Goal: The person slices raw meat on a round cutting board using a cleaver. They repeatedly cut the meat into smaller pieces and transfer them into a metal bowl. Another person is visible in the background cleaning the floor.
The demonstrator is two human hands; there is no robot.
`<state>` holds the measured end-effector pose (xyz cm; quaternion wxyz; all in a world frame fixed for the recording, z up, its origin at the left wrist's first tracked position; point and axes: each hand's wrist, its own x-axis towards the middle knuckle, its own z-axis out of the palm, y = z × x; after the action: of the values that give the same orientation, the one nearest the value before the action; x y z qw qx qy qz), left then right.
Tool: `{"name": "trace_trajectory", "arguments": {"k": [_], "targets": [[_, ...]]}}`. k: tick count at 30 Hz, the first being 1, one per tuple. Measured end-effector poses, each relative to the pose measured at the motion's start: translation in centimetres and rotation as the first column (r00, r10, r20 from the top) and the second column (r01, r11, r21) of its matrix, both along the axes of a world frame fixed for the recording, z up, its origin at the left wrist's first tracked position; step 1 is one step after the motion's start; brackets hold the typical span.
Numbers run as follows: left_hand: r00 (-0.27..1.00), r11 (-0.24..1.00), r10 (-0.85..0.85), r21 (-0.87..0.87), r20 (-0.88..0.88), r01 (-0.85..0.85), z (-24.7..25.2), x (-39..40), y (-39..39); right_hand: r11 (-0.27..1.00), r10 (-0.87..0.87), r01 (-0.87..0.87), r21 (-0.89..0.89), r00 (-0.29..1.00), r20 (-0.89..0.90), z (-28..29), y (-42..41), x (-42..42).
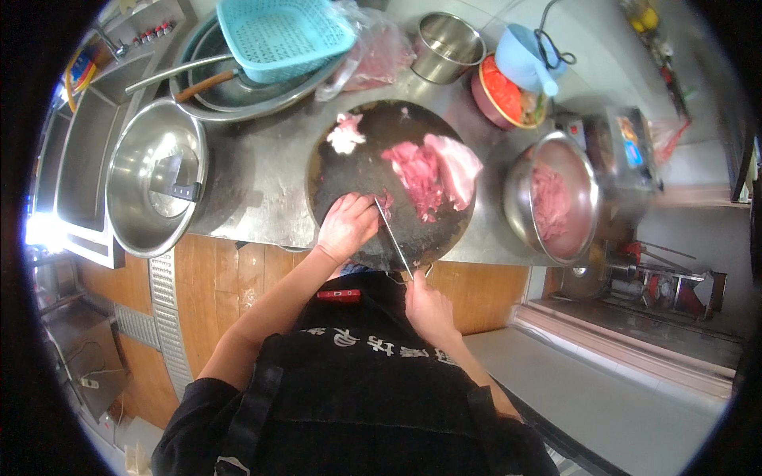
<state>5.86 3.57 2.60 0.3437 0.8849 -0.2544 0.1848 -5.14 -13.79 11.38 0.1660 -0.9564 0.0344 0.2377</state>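
My right hand [430, 306] grips the handle of a knife [394, 239], whose blade reaches over the near part of a round, dark cutting board [357, 172]. Under the fingers of my left hand [349, 226] a small piece of raw meat [386, 202] lies against the blade; how much of it my fingers cover is hidden. Farther back on the board are sliced raw meat [415, 175], a larger pale pink slab [455, 169] touching it, and a whitish lump of fat [346, 134] at the back left.
A steel bowl with a cleaver [156, 178] stands left; another with raw meat strips [550, 202] stands right. Behind are a turquoise basket [286, 41] on large basins, a plastic bag of meat [375, 59], a steel pot [447, 47], and a blue ladle [524, 53] over a container of red food.
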Motion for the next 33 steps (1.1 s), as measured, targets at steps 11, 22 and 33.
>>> {"name": "trace_trajectory", "arguments": {"k": [11, 22, 33], "targets": [[1.0, 0.999, 0.001, -0.041, -0.013, -0.002, -0.3, 0.4, -0.1, 0.995, -0.06, 0.041, 0.089, 0.973, 0.225, -2.7, 2.2, 9.9], [0.997, 0.995, 0.035, 0.092, -0.063, -0.029, -0.3, -0.1, 0.2, 0.995, 0.009, -0.006, -0.097, 0.999, 0.031, -2.3, 0.4, 1.1], [0.998, 0.999, 0.026, 0.03, -0.049, -0.025, -0.4, 0.1, 0.2, 0.999, -0.045, 0.043, 0.028, 0.996, 0.077, -2.8, 1.9, 5.9]]}}
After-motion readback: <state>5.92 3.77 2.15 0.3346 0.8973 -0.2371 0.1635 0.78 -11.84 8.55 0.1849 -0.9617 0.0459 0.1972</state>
